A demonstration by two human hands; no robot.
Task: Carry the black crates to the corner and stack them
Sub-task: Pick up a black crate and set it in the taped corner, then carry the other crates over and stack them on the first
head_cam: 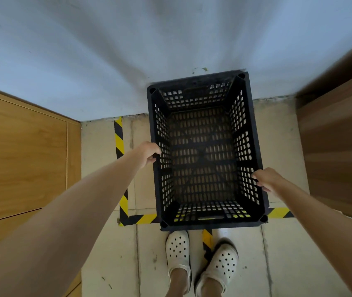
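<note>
Both hands, left hand (148,153) and right hand (266,179), have fingers curled tight on the black crate (207,151) rims, right against the wall (127,50).

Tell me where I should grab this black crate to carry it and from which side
Probably the top rim of the two long sides of the black crate, one hand from each flank, where the left hand and right hand sit now. The crate is open-topped and rectangular, so opposite mid-rim holds should keep it level. Slots in the short end walls look like handles too.
</note>
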